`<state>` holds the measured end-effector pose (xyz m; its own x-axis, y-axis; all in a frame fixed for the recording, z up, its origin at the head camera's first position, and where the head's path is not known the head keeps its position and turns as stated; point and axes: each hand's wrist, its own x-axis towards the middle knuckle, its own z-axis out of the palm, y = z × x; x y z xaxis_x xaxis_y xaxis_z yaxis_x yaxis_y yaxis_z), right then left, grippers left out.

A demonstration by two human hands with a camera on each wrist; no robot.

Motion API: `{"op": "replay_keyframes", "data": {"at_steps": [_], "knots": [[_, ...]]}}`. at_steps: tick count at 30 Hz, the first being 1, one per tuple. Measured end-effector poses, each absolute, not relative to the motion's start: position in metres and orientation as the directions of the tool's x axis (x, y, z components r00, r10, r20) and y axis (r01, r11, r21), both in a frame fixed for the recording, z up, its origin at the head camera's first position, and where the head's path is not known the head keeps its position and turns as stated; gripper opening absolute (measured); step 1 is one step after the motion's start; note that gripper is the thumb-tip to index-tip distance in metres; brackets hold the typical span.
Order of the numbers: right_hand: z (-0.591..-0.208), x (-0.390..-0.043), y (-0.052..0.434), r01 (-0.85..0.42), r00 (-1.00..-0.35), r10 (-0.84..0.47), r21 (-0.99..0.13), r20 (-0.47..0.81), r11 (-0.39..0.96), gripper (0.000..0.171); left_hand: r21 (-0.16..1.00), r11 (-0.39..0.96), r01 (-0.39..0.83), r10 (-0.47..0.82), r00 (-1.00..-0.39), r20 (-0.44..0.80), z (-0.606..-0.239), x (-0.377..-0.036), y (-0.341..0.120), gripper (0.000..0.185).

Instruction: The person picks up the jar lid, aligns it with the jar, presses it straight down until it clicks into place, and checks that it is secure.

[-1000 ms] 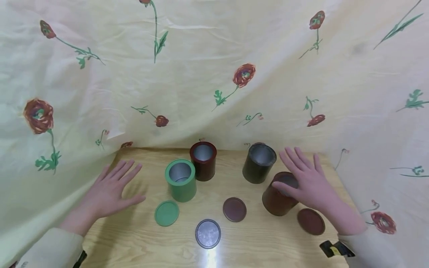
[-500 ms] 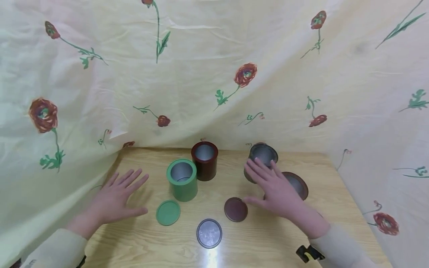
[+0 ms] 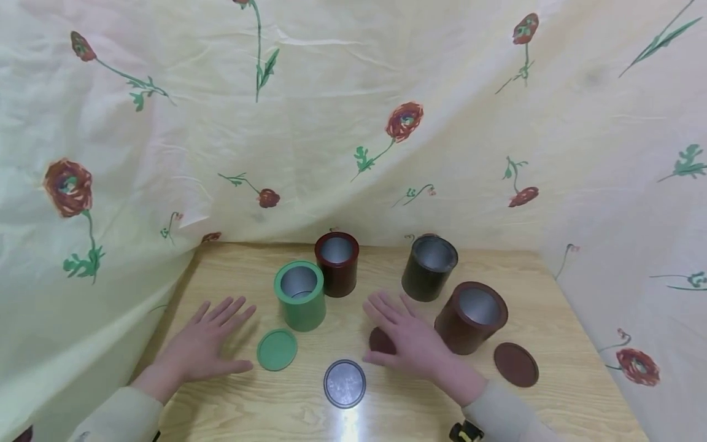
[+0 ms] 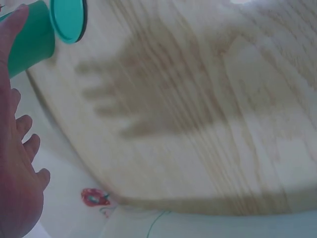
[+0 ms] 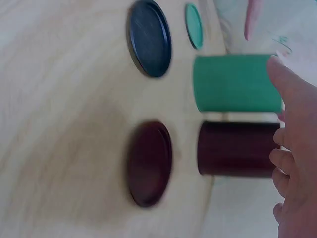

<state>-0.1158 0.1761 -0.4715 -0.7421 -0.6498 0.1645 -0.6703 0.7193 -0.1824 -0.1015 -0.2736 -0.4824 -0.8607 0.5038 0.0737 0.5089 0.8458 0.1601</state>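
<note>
Fingers [image 3: 381, 307] of the right hand [image 3: 409, 341] lie straight and spread above the dark red lid [image 3: 380, 339], half covering it; whether they touch it I cannot tell. That lid lies flat on the counter [image 3: 558, 307], in front of the dark red tin [image 3: 337, 264], likely set down beside its own tin. The left hand [image 3: 204, 344] hovers flat with fingers extended, holding nothing, just left of the green lid [image 3: 277, 350], which lies before the green tin [image 3: 299, 296]. Farther out are a grey lid [image 3: 345, 383], a black tin [image 3: 429, 267], a brown tin [image 3: 471, 317] and a brown lid [image 3: 516, 364]. All tins stand upright and open. A pale wooden counter carries everything, draped round by a cream cloth [image 3: 331, 123] printed with red flowers.
</note>
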Motion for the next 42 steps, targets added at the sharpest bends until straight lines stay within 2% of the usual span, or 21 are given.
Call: {"op": "replay_keyframes", "data": {"at_steps": [4, 9, 18, 28, 37, 42], "knots": [[-0.484, -0.111, 0.161, -0.678, -0.735, -0.661, -0.193, 0.154, 0.709, 0.094, 0.172, 0.840, 0.515, 0.512, -0.857, 0.067, -0.491, -0.103, -0.270, 0.105], [-0.498, -0.105, 0.142, -0.658, -0.749, -0.643, -0.285, 0.158, 0.697, 0.087, 0.183, 0.837, 0.515, 0.515, -0.856, 0.052, -0.503, -0.103, -0.268, 0.106], [-0.525, -0.089, 0.116, -0.587, -0.782, -0.622, -0.384, 0.042, 0.712, 0.083, 0.157, 0.828, 0.538, 0.539, -0.841, 0.041, -0.516, -0.107, -0.262, 0.107], [-0.545, -0.083, 0.086, -0.633, -0.761, -0.646, -0.292, 0.064, 0.717, 0.088, 0.129, 0.820, 0.558, 0.565, -0.824, -0.030, -0.522, -0.113, -0.260, 0.106], [-0.556, -0.080, 0.067, -0.631, -0.763, -0.644, -0.298, 0.067, 0.717, 0.086, 0.125, 0.819, 0.560, 0.566, -0.824, -0.016, -0.527, -0.113, -0.260, 0.103], [-0.562, -0.079, 0.063, -0.638, -0.763, -0.642, -0.243, 0.073, 0.731, 0.086, 0.125, 0.819, 0.559, 0.565, -0.825, -0.015, -0.534, -0.113, -0.262, 0.103]]}}
